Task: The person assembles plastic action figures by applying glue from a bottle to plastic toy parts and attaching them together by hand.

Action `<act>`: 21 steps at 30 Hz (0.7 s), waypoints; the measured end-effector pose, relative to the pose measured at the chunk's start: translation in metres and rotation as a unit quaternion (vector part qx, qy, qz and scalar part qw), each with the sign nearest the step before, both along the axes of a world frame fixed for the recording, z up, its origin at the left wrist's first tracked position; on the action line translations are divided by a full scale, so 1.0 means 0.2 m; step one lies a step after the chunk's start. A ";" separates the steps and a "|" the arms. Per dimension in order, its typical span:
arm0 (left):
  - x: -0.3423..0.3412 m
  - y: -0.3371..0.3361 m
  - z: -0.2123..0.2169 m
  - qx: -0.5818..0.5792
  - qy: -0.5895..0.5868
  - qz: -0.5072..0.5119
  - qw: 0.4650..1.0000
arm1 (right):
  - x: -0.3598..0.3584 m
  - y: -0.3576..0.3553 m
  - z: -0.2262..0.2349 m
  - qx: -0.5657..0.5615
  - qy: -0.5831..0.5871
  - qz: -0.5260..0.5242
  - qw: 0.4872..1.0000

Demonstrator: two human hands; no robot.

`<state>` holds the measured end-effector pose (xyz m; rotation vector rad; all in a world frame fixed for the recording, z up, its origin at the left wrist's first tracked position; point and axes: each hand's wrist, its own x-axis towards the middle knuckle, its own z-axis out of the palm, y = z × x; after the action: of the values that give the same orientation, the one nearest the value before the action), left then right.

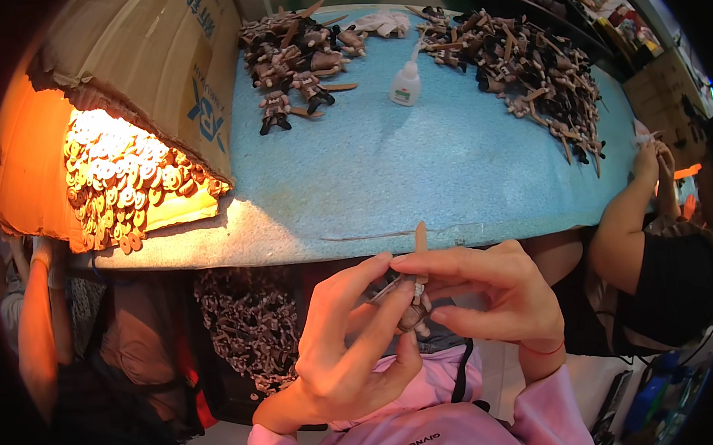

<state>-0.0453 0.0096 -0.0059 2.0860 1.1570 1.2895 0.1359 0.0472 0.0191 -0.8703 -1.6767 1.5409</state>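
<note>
In front of my chest, below the table's near edge, my left hand (346,338) and my right hand (499,296) are closed around one small brown-and-grey figurine (412,319). A tan sword-shaped piece (421,239) sticks up from between the fingers beside it. The left thumb and fingers grip the figurine's body. The right thumb and forefinger press at its other side, and the two forefingers meet above it. Fingers cover much of the figurine, so whether the tan piece is joined to it cannot be told.
Figurines lie in a left heap (306,62) and a larger right heap (529,72) on the blue table (354,175). Between them stand a white nozzle bottle (405,87) and a white cloth (383,22). A cardboard box (146,53) holds ring-like pieces (124,177). People sit at both sides.
</note>
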 end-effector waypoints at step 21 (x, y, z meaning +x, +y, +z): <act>0.04 0.02 0.00 0.035 0.033 -0.009 0.999 | 0.01 -0.01 -0.01 -0.048 0.010 -0.002 0.999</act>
<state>-0.0368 0.0138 -0.0065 2.1995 1.1321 1.2788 0.1382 0.0446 0.0169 -0.9037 -1.5971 1.6332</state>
